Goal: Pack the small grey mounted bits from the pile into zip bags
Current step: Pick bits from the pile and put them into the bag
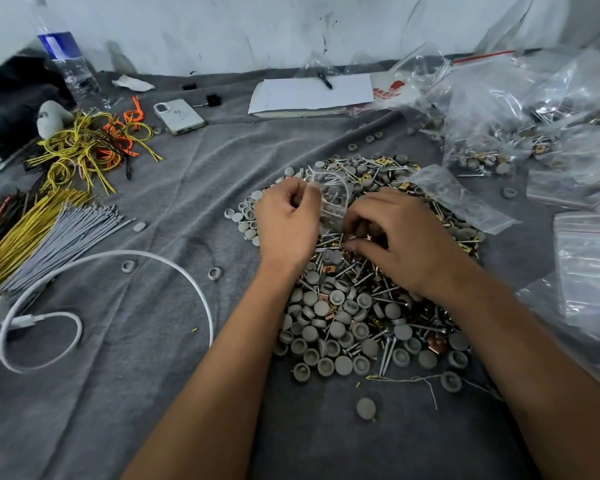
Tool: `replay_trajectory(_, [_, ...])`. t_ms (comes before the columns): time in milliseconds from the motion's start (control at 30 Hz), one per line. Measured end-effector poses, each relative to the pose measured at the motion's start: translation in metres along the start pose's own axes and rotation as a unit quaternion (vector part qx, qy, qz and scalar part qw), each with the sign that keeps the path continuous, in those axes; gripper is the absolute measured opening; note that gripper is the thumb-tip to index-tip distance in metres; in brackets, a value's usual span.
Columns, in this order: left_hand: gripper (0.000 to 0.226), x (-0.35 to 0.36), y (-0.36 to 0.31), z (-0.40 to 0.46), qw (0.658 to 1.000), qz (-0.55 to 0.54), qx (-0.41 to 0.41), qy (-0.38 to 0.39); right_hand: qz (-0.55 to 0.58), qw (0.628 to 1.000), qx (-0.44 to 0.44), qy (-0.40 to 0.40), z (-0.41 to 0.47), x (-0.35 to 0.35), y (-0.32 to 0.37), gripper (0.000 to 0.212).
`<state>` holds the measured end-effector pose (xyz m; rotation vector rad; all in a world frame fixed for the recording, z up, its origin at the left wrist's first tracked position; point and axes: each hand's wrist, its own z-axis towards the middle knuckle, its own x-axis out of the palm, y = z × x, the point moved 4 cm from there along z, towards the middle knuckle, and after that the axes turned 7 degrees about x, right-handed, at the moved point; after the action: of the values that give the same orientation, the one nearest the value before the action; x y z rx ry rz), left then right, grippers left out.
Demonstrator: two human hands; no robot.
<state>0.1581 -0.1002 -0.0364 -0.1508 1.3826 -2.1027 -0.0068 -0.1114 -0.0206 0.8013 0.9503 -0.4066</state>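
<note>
Grey cloth (174,341) covers the whole desk, with the pile (357,306) of grey caps, screws and clips sitting mid-desk. Left hand (286,220) pinches a small zip bag (331,199) by its mouth right over the pile; right hand (399,244) has its fingers curled into the pile, picking bits. Risk imo: the bag mouth flops shut, or screws get grabbed along with the caps. Empty bags (589,271) wait at the right edge, and loose caps could roll away.

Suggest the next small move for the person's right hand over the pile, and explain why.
Probably lift the pinched pieces into the zip bag: the left hand holds it over the pile, while the right hand curls around parts beside it.
</note>
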Motion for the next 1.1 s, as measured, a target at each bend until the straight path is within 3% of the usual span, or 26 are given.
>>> replay_trajectory(67, [0.035, 0.0, -0.001, -0.001, 1.0, 0.009, 0.002, 0.0, -0.012, 0.998, -0.026, 0.06, 0.0, 0.004, 0.004, 0.012])
replay_trajectory(167, [0.037, 0.001, -0.002, -0.001, 1.0, 0.022, 0.006, 0.005, -0.074, 0.987, -0.034, 0.139, -0.001, 0.014, 0.007, 0.023])
replay_trajectory(300, [0.038, 0.001, -0.001, -0.001, 1.0, 0.017, 0.005, 0.01, -0.099, 0.983, -0.021, 0.153, -0.002, 0.017, 0.004, 0.022])
replay_trajectory(433, [0.037, 0.001, -0.002, -0.002, 1.0, 0.013, 0.011, 0.013, 0.012, 0.995, -0.055, 0.087, -0.007, 0.009, 0.007, 0.016])
replay_trajectory(567, [0.035, 0.0, -0.002, -0.002, 0.999, 0.006, 0.022, 0.026, 0.161, 0.985, -0.023, -0.063, -0.009, -0.01, 0.003, 0.009])
replay_trajectory(667, [0.036, 0.003, -0.003, -0.004, 0.998, 0.012, 0.038, 0.052, 0.138, 0.977, 0.001, -0.16, -0.009, -0.018, -0.003, 0.01])
replay_trajectory(900, [0.036, 0.015, -0.005, -0.009, 0.991, 0.017, 0.057, 0.122, 0.078, 0.98, 0.006, -0.181, -0.007, -0.016, -0.006, 0.013])
replay_trajectory(1100, [0.037, 0.019, -0.007, -0.01, 0.989, 0.0, 0.065, 0.136, 0.032, 0.974, -0.012, -0.225, -0.006, -0.015, -0.008, 0.013])
